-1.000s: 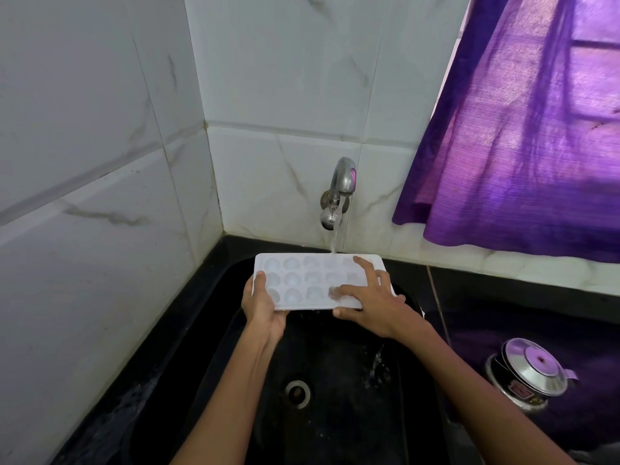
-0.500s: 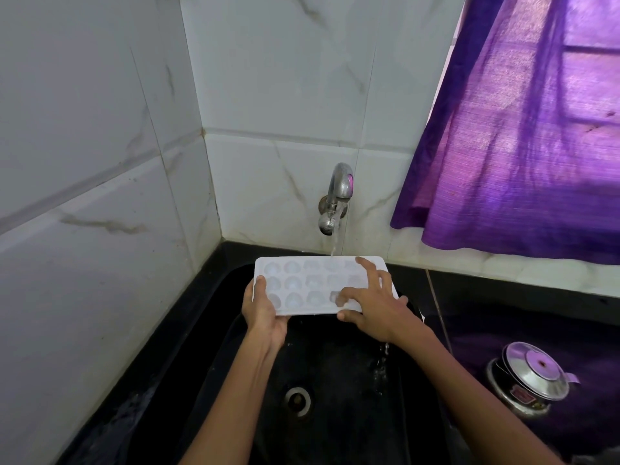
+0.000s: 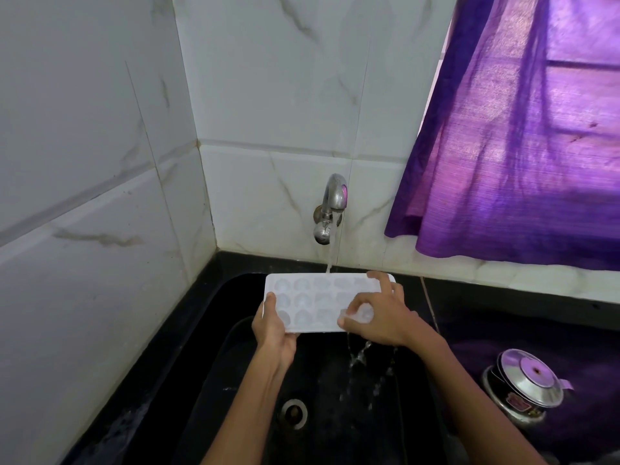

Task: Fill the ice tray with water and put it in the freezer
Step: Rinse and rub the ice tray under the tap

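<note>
A white ice tray [image 3: 312, 298] with rounded cells is held level over the black sink [image 3: 235, 380]. My left hand [image 3: 273, 330] grips its near left corner, thumb on top. My right hand [image 3: 379, 317] holds the tray's right end, with fingers spread over the cells there. A metal tap [image 3: 330, 209] on the tiled wall runs a thin stream of water onto the tray's far edge. Water spills off the tray's near right edge into the sink.
The sink drain [image 3: 294, 411] lies below my arms. A steel pot with a lid [image 3: 526, 391] stands on the black counter at the right. A purple curtain [image 3: 520, 146] hangs over the window at the upper right. White marble tiles close off the left and back.
The tray stays under the running tap. My right hand's fingers have shifted over the right cells, and more water now spills off the near right edge.
</note>
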